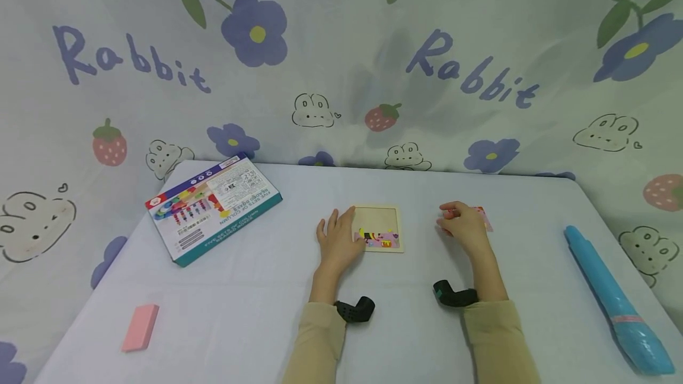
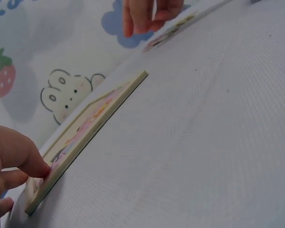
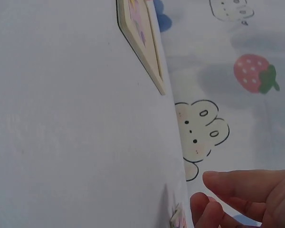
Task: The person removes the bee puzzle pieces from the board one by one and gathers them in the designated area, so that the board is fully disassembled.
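My left hand [image 1: 339, 243] rests on the left side of a square wooden puzzle board [image 1: 401, 218], its thumb at the lower frame. Along the bottom of the board lie several colourful puzzle pieces [image 1: 381, 239], and bare wood shows above them. Off to the right, my right hand [image 1: 465, 227] is raised with curled fingers; a small pink puzzle piece [image 3: 212, 199] shows between them, mostly hidden. More pink puzzle pieces [image 1: 484, 218] lie on the table beside and partly behind that hand. The left wrist view shows them as a flat patch [image 2: 173, 32] below the right fingers.
A flat printed toy box [image 1: 219, 209] lies at the back left. Nearer the front left is a pink block [image 1: 141, 328]. A long blue wrapped object [image 1: 613, 301] lies along the right side. The white table [image 1: 240, 313] ends at a patterned cloth behind.
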Motion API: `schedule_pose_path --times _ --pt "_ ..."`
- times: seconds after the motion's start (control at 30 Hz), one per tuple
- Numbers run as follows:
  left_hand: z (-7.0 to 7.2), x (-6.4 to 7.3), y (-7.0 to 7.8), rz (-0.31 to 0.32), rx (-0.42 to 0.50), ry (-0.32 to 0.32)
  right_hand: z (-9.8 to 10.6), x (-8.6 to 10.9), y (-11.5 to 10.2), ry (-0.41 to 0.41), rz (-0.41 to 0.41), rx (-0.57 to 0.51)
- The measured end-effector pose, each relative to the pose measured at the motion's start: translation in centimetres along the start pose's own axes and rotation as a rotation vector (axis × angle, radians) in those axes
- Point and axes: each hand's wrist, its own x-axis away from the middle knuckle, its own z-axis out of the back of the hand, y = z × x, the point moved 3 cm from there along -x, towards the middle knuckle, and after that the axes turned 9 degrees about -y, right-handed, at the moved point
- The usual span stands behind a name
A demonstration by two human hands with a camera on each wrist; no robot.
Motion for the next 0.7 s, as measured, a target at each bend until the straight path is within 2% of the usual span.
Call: schedule_pose_path --times 0.27,0.47,0.7 --pt "-0.1 0.0 -0.1 0.001 -0.007 -0.003 -1.8 -0.4 -0.8 -0.063 -0.001 0.021" --pt "-0.1 0.0 -0.1 -0.001 -0.019 -0.004 -3.0 -0.6 -1.3 -0.142 0.064 0.060" --pt "0.0 0.1 0.0 -0.012 -0.020 -0.002 -4.6 -0.6 -2.1 -0.252 0.117 0.045"
